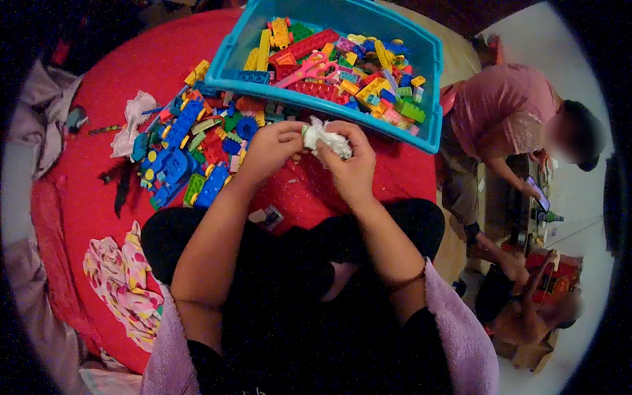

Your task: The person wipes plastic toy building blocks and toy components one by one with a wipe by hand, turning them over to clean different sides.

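My right hand (354, 161) is closed around a crumpled white tissue (332, 143), in front of the blue bin. Close against it, my left hand (275, 146) has its fingers curled. A small pale green piece (305, 130) shows at the left fingertips, touching the tissue; its kind is mostly hidden. Just beyond both hands stands the blue plastic bin (316, 99), holding many colourful toy bricks (375, 85) and pink scissors (311, 69). Left of my left hand lies a heap of loose toy bricks (191, 145) on the red cloth.
The red cloth (85, 197) covers the surface where I sit. A patterned cloth (125, 283) lies at the left, near a pink-white piece (133, 118). To the right, one person (503, 112) bends over holding a phone (538, 194); another person (526, 309) sits lower down.
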Demonstrator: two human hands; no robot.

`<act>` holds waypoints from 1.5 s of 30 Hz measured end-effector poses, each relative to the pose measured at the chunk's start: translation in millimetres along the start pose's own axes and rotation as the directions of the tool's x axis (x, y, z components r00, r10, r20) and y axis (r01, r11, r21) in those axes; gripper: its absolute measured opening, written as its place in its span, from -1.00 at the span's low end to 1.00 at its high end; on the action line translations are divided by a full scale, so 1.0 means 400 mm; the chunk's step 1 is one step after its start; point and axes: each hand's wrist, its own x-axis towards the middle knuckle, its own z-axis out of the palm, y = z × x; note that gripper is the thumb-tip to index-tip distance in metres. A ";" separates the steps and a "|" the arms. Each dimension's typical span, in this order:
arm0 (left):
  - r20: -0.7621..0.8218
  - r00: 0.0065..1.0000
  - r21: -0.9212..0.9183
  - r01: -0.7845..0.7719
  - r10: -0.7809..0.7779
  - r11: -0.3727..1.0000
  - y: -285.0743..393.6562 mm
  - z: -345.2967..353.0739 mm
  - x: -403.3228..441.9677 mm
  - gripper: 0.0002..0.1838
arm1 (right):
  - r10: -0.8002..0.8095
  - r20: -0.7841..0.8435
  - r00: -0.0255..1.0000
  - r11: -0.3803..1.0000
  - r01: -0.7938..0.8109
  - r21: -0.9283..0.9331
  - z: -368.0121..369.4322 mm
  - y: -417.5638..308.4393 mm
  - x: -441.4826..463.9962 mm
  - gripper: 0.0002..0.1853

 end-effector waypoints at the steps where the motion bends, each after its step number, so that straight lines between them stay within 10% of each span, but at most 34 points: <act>1: 0.000 1.000 -0.002 0.003 -0.003 1.000 -0.004 0.002 0.001 -0.65 | -0.091 0.026 0.996 0.995 0.091 -0.038 0.009 -0.003 -0.002 -0.77; 13: 0.115 0.977 0.102 -0.190 0.178 0.976 0.016 0.020 -0.021 -0.61 | -0.040 -0.009 0.999 0.989 0.039 -0.145 0.003 0.021 -0.004 -0.80; 16: 0.132 0.988 -0.009 -0.082 0.083 0.997 0.014 0.024 -0.017 -0.63 | 0.282 0.023 0.959 0.954 -0.283 0.100 -0.013 0.046 0.012 -0.79; 18: 0.087 0.995 -0.246 -0.015 0.038 0.969 -0.004 0.027 -0.009 -0.62 | 0.313 -0.002 0.950 0.938 -0.309 0.160 -0.012 0.053 0.011 -0.78; 26: 0.128 0.985 -0.032 -0.116 0.119 0.993 -0.002 0.024 -0.016 -0.59 | 0.284 0.086 0.955 0.947 -0.293 0.133 -0.002 0.023 0.000 -0.75; 34: 0.138 0.990 -0.284 0.020 0.020 0.959 -0.016 0.028 -0.009 -0.60 | 0.525 0.235 0.818 0.635 -0.560 0.532 -0.020 0.028 0.023 -0.77; 37: 0.093 0.995 -0.310 0.007 0.023 0.951 -0.010 0.027 -0.009 -0.60 | 0.503 0.245 0.829 0.670 -0.553 0.495 -0.020 0.027 0.023 -0.76; 39: 0.104 0.989 -0.019 -0.100 0.101 0.995 -0.005 0.027 -0.010 -0.60 | 0.453 0.225 0.863 0.771 -0.506 0.388 -0.014 0.023 0.014 -0.76; 45: 0.161 0.986 -0.246 0.002 0.038 0.969 -0.007 0.024 -0.016 -0.60 | 0.382 0.209 0.900 0.868 -0.427 0.253 -0.019 0.039 0.016 -0.78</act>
